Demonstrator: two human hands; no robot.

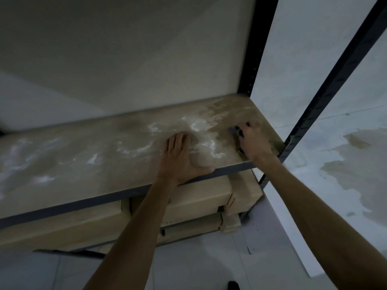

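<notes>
Down at the nearest edge of my view, two bare forearms reach up and forward over a pale floor [194, 266]. Just past them, beige cartons [199, 197] sit on the lower level of a metal rack, tucked under the grey front rail [62, 208] of the shelf above. On that rail and the shelf board [83, 162] behind it rests my left hand [180, 158]. It lies palm down, fingers straight and close together on the board, with the thumb spread out along the front edge. A little further in and to the right, near the board's right end, my right hand [254, 143] has its fingers curled round a small dark object [236, 130], held against the board. The blur keeps me from saying what that object is. Between and beyond the hands the dusty tan board carries whitish smears [196, 124]. Behind it stands a plain back panel [146, 59]. Two dark perforated uprights [258, 49] rise at the right. Beyond them is a stained white wall [351, 160].
</notes>
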